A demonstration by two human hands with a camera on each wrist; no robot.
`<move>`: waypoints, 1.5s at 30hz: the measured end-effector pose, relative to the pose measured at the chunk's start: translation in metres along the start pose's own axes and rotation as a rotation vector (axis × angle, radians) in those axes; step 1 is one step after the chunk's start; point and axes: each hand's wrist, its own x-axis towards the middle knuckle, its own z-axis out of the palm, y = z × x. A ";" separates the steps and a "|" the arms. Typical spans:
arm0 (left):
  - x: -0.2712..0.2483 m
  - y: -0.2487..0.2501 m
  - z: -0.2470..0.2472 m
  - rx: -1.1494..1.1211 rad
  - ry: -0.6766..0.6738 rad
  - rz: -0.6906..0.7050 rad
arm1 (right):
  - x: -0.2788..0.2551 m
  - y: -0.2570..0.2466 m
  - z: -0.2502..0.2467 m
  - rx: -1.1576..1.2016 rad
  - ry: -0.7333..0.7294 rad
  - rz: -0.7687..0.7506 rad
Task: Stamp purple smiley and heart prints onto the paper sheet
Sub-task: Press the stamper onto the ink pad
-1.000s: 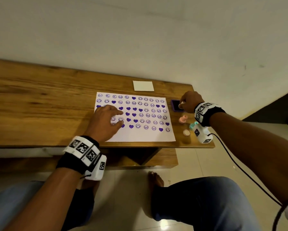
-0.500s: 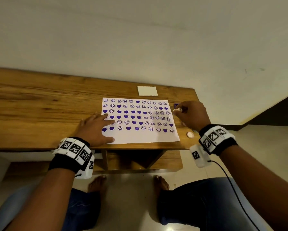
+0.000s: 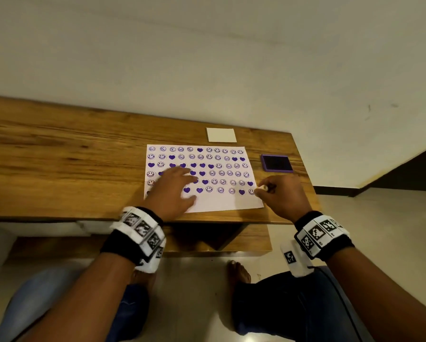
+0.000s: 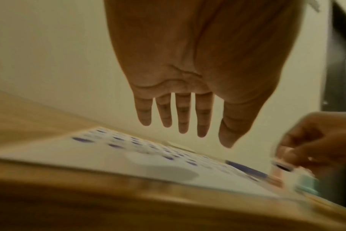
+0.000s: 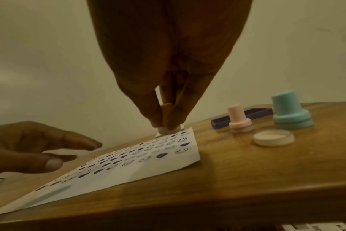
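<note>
Two hands working: I'm pinching a white stamp (image 5: pixel 169 129) with right hand (image 3: pixel 284 197), left hand (image 3: pixel 173 191) flat-fingered over paper sheet (image 3: pixel 221 203); round lid (image 5: pixel 273 137) possibly holding nothing.

— How's the light?
— Dim and warm, yellowish in every view. A small glare spot sits on the floor (image 3: pixel 252 338) in the head view.
— Sharpness?
— The head view is fairly crisp, though the left hand (image 3: pixel 174 191) smears slightly. The left wrist view is badly blurred: the paper sheet (image 4: pixel 140 156) and its prints streak.
— Distortion?
— The counter (image 3: pixel 58 156) edge bows at the frame's sides. The right wrist view is sharper, with soft shadows under the sheet.
</note>
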 end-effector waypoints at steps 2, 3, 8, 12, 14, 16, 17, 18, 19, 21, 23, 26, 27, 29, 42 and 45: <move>0.002 0.035 0.021 -0.036 0.001 0.119 | 0.002 0.001 0.005 -0.028 -0.028 0.002; 0.001 0.051 0.031 -0.032 -0.007 0.174 | 0.001 0.000 0.006 -0.041 -0.040 0.001; -0.005 0.093 0.068 0.091 -0.047 0.329 | -0.003 0.004 0.013 -0.056 -0.025 -0.030; -0.004 0.089 0.072 0.125 -0.007 0.340 | -0.008 0.008 0.016 -0.042 -0.010 -0.019; -0.004 0.087 0.072 0.129 -0.020 0.332 | -0.009 0.007 0.017 -0.036 0.009 -0.035; -0.004 0.086 0.073 0.144 -0.042 0.328 | -0.010 0.005 0.018 -0.026 0.020 -0.042; -0.004 0.085 0.073 0.152 -0.049 0.328 | -0.010 0.004 0.018 -0.021 0.020 -0.040; -0.004 0.084 0.074 0.158 -0.056 0.328 | -0.009 0.003 0.019 -0.018 0.020 -0.039; -0.004 0.084 0.074 0.163 -0.062 0.330 | -0.008 0.003 0.019 -0.019 0.015 -0.034; -0.005 0.083 0.075 0.176 -0.073 0.338 | -0.007 0.002 0.021 -0.032 0.001 -0.026; -0.005 0.082 0.075 0.186 -0.081 0.343 | -0.006 0.002 0.025 -0.052 -0.012 -0.020; -0.004 0.081 0.075 0.190 -0.092 0.341 | -0.005 0.001 0.030 -0.083 -0.009 -0.018; -0.004 0.081 0.075 0.187 -0.096 0.340 | -0.004 0.001 0.032 -0.093 -0.009 -0.013; -0.004 0.081 0.074 0.187 -0.101 0.337 | -0.002 0.000 0.034 -0.116 -0.013 0.001; -0.007 0.081 0.076 0.185 -0.112 0.321 | -0.002 0.000 0.035 -0.105 -0.019 0.048; -0.008 0.080 0.075 0.180 -0.112 0.325 | -0.002 -0.002 0.036 -0.079 -0.024 0.056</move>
